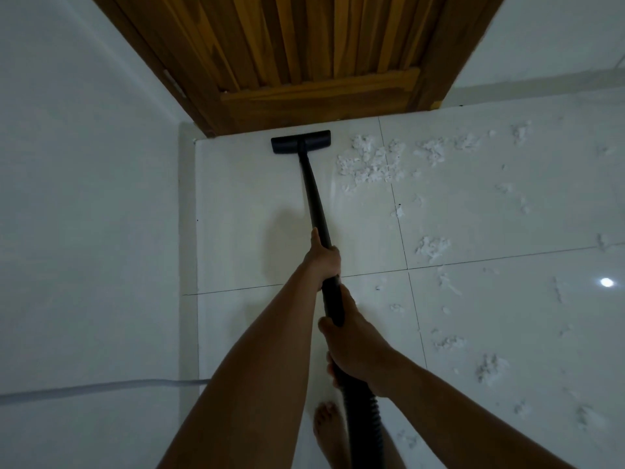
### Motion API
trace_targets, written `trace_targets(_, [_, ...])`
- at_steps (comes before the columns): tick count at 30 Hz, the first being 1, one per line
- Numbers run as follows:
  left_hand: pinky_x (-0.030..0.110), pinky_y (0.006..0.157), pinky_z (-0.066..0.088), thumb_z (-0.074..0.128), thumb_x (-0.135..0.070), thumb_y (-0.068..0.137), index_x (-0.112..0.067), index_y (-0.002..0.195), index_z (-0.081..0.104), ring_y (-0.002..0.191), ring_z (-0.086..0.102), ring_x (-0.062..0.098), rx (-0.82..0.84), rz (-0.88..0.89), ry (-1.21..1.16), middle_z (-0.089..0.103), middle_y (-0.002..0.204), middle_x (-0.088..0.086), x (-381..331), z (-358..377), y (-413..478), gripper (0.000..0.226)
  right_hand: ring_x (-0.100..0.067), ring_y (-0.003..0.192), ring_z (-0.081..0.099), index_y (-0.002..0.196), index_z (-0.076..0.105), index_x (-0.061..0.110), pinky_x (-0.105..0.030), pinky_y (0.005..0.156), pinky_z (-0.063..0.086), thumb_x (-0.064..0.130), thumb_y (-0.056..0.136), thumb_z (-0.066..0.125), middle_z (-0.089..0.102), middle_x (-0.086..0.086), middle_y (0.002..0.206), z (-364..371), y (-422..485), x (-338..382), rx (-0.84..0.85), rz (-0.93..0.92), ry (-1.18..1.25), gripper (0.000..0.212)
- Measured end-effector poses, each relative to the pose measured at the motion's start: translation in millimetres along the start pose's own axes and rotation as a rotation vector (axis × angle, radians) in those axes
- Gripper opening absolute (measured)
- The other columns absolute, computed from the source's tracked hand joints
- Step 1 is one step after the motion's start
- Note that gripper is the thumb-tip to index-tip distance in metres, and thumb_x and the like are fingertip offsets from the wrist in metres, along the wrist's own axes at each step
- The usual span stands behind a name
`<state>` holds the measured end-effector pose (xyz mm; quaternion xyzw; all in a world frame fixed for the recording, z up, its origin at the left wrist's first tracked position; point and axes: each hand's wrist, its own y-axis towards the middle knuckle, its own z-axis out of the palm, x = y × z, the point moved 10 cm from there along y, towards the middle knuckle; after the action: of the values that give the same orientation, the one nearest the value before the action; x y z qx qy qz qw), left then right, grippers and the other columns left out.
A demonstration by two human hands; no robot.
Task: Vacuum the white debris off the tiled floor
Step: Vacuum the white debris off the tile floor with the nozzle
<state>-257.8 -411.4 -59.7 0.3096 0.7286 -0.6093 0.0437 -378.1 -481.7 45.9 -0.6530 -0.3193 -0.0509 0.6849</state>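
Both hands wrap the black vacuum wand (314, 201): the left hand (323, 262) clamps it higher up, the right hand (355, 346) grips where the ribbed hose (367, 421) joins. The wand's long axis runs away from the person toward the wooden door (304, 45), its floor head (300, 141) lying crosswise just before the threshold. White debris (370, 162) lies scattered on the tiled floor (243, 184) right of the head.
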Motion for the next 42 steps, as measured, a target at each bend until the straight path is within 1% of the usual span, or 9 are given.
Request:
trace_targets(4, [0.046,0.086,0.06,0.04,-0.028,0.103,-0.044,0.155,-0.013,0.076,0.064,0.025,0.008,-0.01,0.008,0.062,0.127,0.023,32,15,-25,0.076,-0.025,0.065,0.066,0.149,0.009,0.064,-0.035,0.058,0.059,0.027,0.101,0.046,0.066,-0.019,0.101,12,-24,-30,-0.018,0.007,-0.024,0.071])
trace_targets(7, [0.047,0.088,0.059,0.04,-0.028,0.103,-0.044,0.155,-0.014,0.078,0.062,0.025,0.013,-0.016,0.01,0.062,0.125,0.023,58,26,-43,0.076,-0.032,0.081,0.07,0.149,0.009,0.061,-0.045,0.075,0.062,0.029,0.098,0.046,0.068,-0.015,0.103,21,-40,-51,-0.051,-0.038,-0.135,0.07])
trace_targets(8, [0.048,0.088,0.059,0.04,-0.028,0.103,-0.044,0.155,-0.014,0.078,0.063,0.026,0.013,-0.02,0.012,0.063,0.123,0.023,68,31,-49,0.076,-0.031,0.081,0.069,0.151,0.01,0.058,-0.043,0.073,0.062,0.029,0.098,0.046,0.067,-0.015,0.104,23,-46,-59,-0.06,-0.036,-0.138,0.071])
trace_targets(12, [0.049,0.089,0.059,0.04,-0.028,0.102,-0.045,0.155,-0.013,0.078,0.062,0.026,0.018,-0.022,0.0,0.065,0.118,0.023,102,48,-72,0.076,-0.01,0.044,0.056,0.155,0.008,0.057,-0.022,0.041,0.047,0.024,0.104,0.045,0.065,-0.014,0.089,37,-76,-96,-0.009,-0.002,-0.02,0.071])
trace_targets(19, [0.048,0.09,0.058,0.04,-0.028,0.103,-0.045,0.155,-0.013,0.083,0.063,0.027,0.021,-0.023,0.0,0.063,0.124,0.024,153,75,-107,0.076,-0.005,0.037,0.051,0.159,-0.003,0.05,-0.017,0.036,0.042,0.022,0.108,0.043,0.062,-0.01,0.087,53,-120,-137,-0.004,-0.002,-0.039,0.074])
trace_targets(23, [0.048,0.093,0.057,0.04,-0.028,0.104,-0.045,0.155,-0.013,0.091,0.064,0.029,0.02,-0.024,-0.003,0.06,0.128,0.022,178,94,-126,0.076,-0.009,0.038,0.053,0.159,-0.001,0.049,-0.02,0.038,0.044,0.02,0.107,0.042,0.06,-0.011,0.08,58,-143,-167,0.01,-0.001,-0.006,0.074])
trace_targets(27, [0.044,0.091,0.057,0.04,-0.026,0.104,-0.042,0.156,-0.013,0.088,0.062,0.027,0.015,-0.02,-0.016,0.059,0.13,0.023,206,118,-151,0.076,-0.004,0.038,0.053,0.162,-0.003,0.043,-0.015,0.035,0.04,0.023,0.109,0.043,0.061,-0.01,0.088,60,-161,-206,0.007,-0.017,-0.06,0.073])
trace_targets(32, [0.046,0.092,0.056,0.04,-0.026,0.104,-0.043,0.156,-0.013,0.112,0.063,0.036,0.009,-0.038,0.006,0.056,0.135,0.022,245,159,-188,0.076,-0.014,0.043,0.055,0.158,-0.001,0.049,-0.024,0.038,0.047,0.026,0.109,0.043,0.059,-0.014,0.081,64,-192,-269,0.072,0.032,0.014,0.07])
trace_targets(42, [0.044,0.09,0.057,0.039,-0.024,0.104,-0.039,0.157,-0.012,0.089,0.063,0.028,0.006,-0.046,-0.017,0.054,0.136,0.02,318,226,-269,0.075,-0.015,0.06,0.056,0.161,0.001,0.04,-0.033,0.063,0.051,0.038,0.106,0.047,0.054,0.001,0.079,69,-270,-362,0.096,-0.02,-0.017,0.072])
